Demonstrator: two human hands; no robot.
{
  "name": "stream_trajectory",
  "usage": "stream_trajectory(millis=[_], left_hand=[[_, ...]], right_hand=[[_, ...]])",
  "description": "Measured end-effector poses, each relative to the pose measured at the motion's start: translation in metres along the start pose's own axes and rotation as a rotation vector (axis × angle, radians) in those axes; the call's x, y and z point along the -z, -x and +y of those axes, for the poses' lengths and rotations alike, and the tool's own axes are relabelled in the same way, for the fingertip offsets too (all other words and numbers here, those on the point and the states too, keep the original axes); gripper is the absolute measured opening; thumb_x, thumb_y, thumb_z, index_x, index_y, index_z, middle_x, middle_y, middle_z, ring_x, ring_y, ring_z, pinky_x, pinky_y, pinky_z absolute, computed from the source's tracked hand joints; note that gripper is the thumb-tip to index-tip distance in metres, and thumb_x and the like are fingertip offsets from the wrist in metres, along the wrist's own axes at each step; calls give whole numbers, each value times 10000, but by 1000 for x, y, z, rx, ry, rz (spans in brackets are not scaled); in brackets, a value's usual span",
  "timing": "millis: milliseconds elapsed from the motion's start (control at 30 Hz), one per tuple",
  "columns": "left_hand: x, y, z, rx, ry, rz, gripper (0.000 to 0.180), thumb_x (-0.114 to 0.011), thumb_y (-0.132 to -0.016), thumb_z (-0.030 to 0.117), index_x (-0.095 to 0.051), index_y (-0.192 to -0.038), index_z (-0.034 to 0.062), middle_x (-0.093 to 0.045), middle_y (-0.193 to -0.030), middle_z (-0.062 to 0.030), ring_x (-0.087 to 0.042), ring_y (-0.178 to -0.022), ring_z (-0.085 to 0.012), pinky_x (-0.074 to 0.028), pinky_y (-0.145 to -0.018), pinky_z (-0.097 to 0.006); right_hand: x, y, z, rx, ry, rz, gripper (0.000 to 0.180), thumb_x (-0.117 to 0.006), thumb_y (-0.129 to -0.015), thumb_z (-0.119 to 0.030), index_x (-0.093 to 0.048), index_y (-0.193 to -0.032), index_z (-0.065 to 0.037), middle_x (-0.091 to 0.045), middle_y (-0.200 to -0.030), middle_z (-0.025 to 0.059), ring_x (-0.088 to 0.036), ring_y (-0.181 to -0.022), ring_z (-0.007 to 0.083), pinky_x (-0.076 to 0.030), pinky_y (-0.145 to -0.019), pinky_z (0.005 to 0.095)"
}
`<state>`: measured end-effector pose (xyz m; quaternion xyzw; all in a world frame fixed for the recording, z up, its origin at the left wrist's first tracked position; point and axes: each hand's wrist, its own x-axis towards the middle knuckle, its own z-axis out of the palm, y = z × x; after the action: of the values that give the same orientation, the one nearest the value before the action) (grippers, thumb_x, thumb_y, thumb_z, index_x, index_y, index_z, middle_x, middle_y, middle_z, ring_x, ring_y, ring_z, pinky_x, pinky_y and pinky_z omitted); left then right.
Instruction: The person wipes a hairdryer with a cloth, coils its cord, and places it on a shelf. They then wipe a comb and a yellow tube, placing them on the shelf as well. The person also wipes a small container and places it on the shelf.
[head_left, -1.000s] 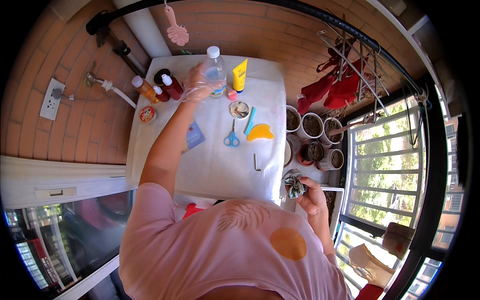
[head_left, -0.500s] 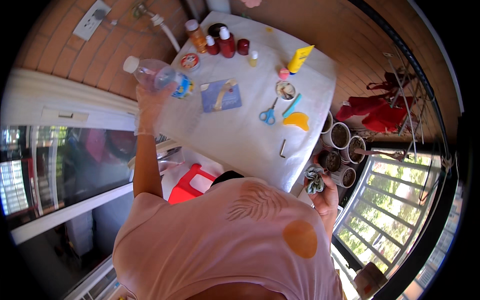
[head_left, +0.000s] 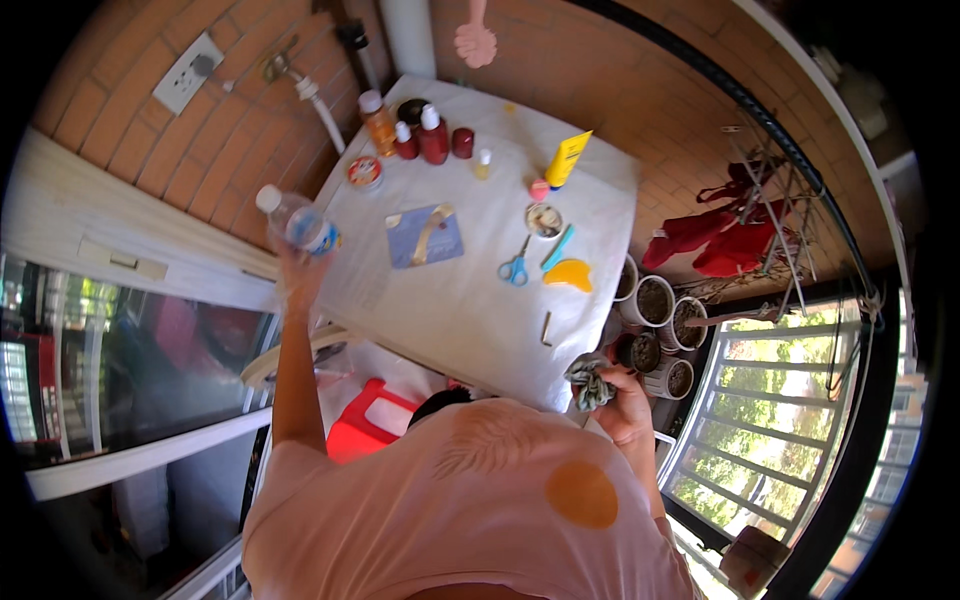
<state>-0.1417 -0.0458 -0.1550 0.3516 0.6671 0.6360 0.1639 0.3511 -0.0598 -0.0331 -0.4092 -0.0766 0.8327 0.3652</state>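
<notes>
My left hand (head_left: 298,265) is raised off the left edge of the white-covered table (head_left: 470,310) and grips a clear plastic water bottle (head_left: 296,220) with a white cap, tilted up and left. My right hand (head_left: 622,395) is at the table's near right corner, closed around a crumpled grey-green cloth (head_left: 590,382). On the table lie blue-handled scissors (head_left: 514,268), a blue card (head_left: 424,236) with a tan strip and a yellow curved piece (head_left: 569,272).
At the table's far end stand an orange bottle (head_left: 378,120), dark red bottles (head_left: 432,136) and a yellow tube (head_left: 566,160). Pots of soil (head_left: 655,300) sit to the right by a railing. A red stool (head_left: 366,425) is below the table; a brick wall runs along the left.
The bottle has been lifted from the table's far end and carried out past its left edge. The right hand keeps hold of the cloth at the near right corner. The view has shifted.
</notes>
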Motion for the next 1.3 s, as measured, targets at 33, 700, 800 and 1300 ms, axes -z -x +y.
stream_trajectory(millis=[33, 700, 800, 1300], left_hand=[[2, 16, 1, 42, -25, 51, 728, -704, -673, 12, -315, -1289, 24, -463, -1235, -127, -506, -1086, -225, -430, -905, -344], [-400, -1, 55, -391, -583, -659, 449, -683, -730, 353, -558, -1067, 84, -618, -971, -122, -581, -928, -264, -365, -894, -437], [-404, 5, 90, -82, 79, -775, 473, -651, -768, 407, -528, -1074, 67, -611, -937, -109, -597, -882, -232, -436, -817, -401], [-253, 122, 255, 936, 952, -1422, 550, -387, -887, 552, -508, -1064, 45, -585, -859, -116, -599, -698, -224, -512, -619, -340]], right_hand=[[7, 2, 1, -6, -45, 20, 310, -560, -772, -55, -529, -1080, -31, -598, -1008, 113, -582, -908, 245, -481, -818, 379], [65, 87, 63, 260, -497, 224, 326, -521, -855, -94, -431, -1136, 45, -534, -1087, 219, -572, -946, 349, -519, -831, 418], [83, 97, 78, 342, -710, 237, 331, -520, -863, -102, -419, -1148, 35, -521, -1098, 233, -573, -938, 350, -524, -815, 414], [-58, 46, -55, 1643, 1364, 247, 272, -601, -738, -15, -592, -1010, -32, -591, -1036, 93, -551, -1008, 239, -431, -849, 360]])
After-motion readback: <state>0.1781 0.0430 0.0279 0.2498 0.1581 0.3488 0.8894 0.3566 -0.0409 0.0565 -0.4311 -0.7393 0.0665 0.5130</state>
